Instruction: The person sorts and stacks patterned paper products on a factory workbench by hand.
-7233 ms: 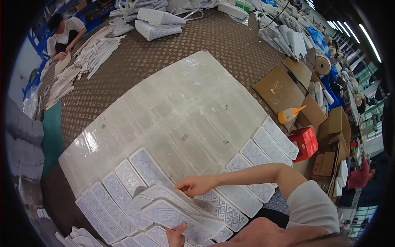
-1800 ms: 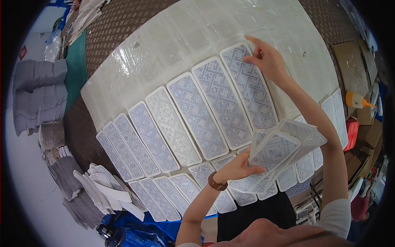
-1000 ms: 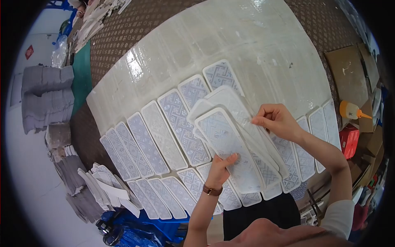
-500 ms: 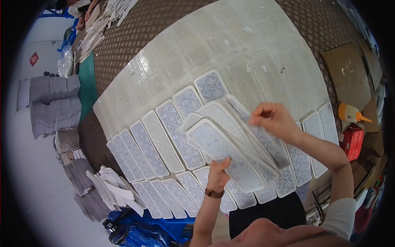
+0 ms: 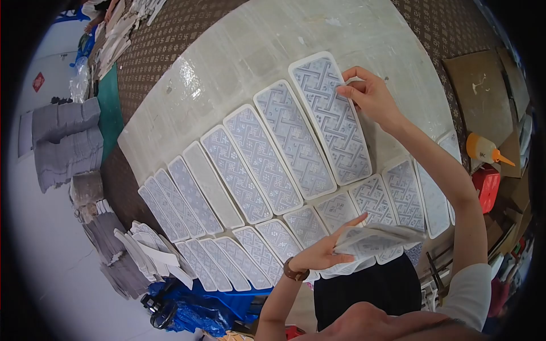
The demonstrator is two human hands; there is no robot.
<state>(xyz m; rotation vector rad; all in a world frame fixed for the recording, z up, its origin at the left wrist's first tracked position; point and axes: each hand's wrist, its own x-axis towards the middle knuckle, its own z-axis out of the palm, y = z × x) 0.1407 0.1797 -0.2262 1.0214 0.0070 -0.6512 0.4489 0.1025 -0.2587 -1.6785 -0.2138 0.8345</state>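
Note:
My right hand [image 5: 371, 98] pinches the upper right edge of a patterned panel [image 5: 331, 122], a long piece with rounded corners, a white border and a blue-grey lattice design. This panel lies at the right end of the back row, beside a similar patterned panel [image 5: 294, 139]. Low in front of my body, my left hand [image 5: 319, 253] is closed around a stack of the same panels [image 5: 378, 241], now tilted so that mostly its edge shows. Under and around the stack runs a front row of panels [image 5: 372, 199], partly hidden by it.
The pale tabletop [image 5: 239, 68] has glossy patches. An orange-tipped bottle [image 5: 482, 149] and a red box [image 5: 486, 187] stand at the right, near cardboard [image 5: 478, 85]. Grey stacked material [image 5: 65, 142], white strips [image 5: 151, 250] and blue plastic [image 5: 199, 310] are at the left.
My right hand has moved up and away from the stack, taking a panel to the end of the back row. My left hand has lowered and tilted the stack toward my body.

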